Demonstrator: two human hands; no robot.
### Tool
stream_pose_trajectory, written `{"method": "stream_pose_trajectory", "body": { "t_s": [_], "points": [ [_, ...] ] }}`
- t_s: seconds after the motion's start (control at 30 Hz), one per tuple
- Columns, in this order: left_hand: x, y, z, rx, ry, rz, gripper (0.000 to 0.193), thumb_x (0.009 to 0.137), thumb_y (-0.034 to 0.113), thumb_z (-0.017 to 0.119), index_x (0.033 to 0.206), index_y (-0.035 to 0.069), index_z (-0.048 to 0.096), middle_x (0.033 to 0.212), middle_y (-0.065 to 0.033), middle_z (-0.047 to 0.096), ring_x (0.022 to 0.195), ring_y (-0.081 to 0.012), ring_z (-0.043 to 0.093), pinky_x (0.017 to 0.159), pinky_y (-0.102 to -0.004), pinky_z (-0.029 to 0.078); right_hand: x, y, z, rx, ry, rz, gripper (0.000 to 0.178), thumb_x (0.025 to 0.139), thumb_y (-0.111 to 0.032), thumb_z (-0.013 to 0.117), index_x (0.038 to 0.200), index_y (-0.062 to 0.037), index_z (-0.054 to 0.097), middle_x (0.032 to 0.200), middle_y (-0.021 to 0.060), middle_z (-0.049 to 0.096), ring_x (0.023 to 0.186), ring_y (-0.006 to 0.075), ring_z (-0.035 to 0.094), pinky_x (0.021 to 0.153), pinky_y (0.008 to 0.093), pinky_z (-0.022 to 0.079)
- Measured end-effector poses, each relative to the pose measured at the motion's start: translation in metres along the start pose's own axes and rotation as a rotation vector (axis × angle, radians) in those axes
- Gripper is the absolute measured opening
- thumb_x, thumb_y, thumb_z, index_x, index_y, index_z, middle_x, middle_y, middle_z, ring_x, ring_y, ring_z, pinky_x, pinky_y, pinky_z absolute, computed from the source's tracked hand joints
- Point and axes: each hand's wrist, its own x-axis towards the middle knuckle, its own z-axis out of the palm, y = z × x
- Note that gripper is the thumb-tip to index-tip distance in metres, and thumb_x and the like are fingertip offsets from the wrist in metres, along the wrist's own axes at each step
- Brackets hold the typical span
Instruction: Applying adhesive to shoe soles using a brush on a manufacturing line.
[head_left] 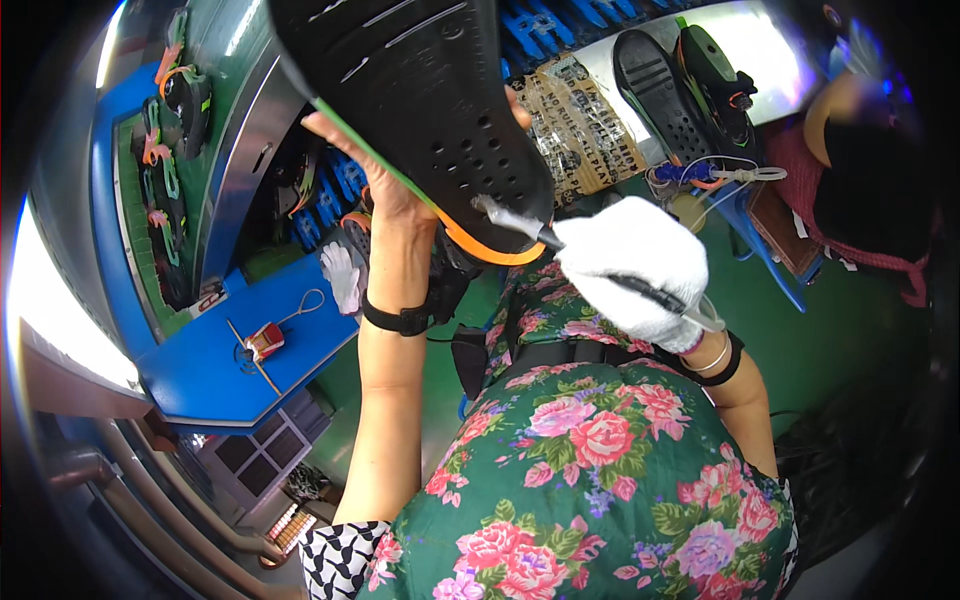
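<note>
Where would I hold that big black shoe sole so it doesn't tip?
Probably by both long edges of the black shoe sole, near its middle, coming from behind, as the bare left hand does. It is long and tilted, so an end hold might let it swing. That leaves the holed side open to the brush-like tool in the gloved right hand.

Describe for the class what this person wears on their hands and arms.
The left hand is ungloved, with a black strap at the wrist. The right hand wears a white glove, with a thin pale bangle and black band. The left sleeve is short, patterned black and white.
</note>
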Motion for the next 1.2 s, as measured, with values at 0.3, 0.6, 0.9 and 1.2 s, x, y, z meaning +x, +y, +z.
{"method": "stream_pose_trajectory", "body": {
  "t_s": [0.3,0.6,0.9,1.2],
  "points": [
    [0.015,-0.014,0.020,-0.082,0.343,-0.168,0.114,0.077,0.094,0.027,0.137,0.000,0.053,0.111,-0.0239,0.069,0.093,-0.0358,0.072,0.082,-0.0493,0.062,-0.004,0.011,-0.005,0.279,0.137,0.230,0.014,0.078,0.006,0.075,0.091,0.0022,0.073,0.099,0.0175,0.074,0.091,0.0228,0.072,0.082,0.0336,0.056],
    [0.012,-0.036,0.008,-0.269,0.327,-0.235,0.090,0.095,0.077,0.025,0.145,0.006,0.048,0.132,-0.0186,0.062,0.113,-0.0334,0.066,0.095,-0.0512,0.056,0.010,0.013,-0.020,0.236,0.155,0.368,0.022,0.083,0.004,0.071,0.105,0.0045,0.074,0.105,0.0130,0.074,0.097,0.0189,0.070,0.089,0.0311,0.054],
    [0.009,-0.048,0.009,-0.270,0.314,-0.183,0.086,0.099,0.071,0.031,0.145,0.000,0.046,0.136,-0.0228,0.059,0.117,-0.0360,0.063,0.104,-0.0511,0.051,0.019,0.034,-0.016,0.340,0.134,0.315,0.031,0.093,-0.011,0.061,0.118,0.0058,0.068,0.137,0.0207,0.060,0.122,0.0260,0.060,0.107,0.0357,0.043],
    [0.025,-0.054,0.036,-0.191,0.435,-0.062,0.071,0.103,0.064,0.035,0.144,0.008,0.048,0.132,-0.0087,0.063,0.116,-0.0202,0.063,0.102,-0.0379,0.052,0.003,0.049,0.004,1.019,0.251,0.601,0.054,0.099,-0.027,0.048,0.140,0.0084,0.047,0.143,0.0219,0.051,0.134,0.0340,0.048,0.118,0.0463,0.031]
  ]
}}
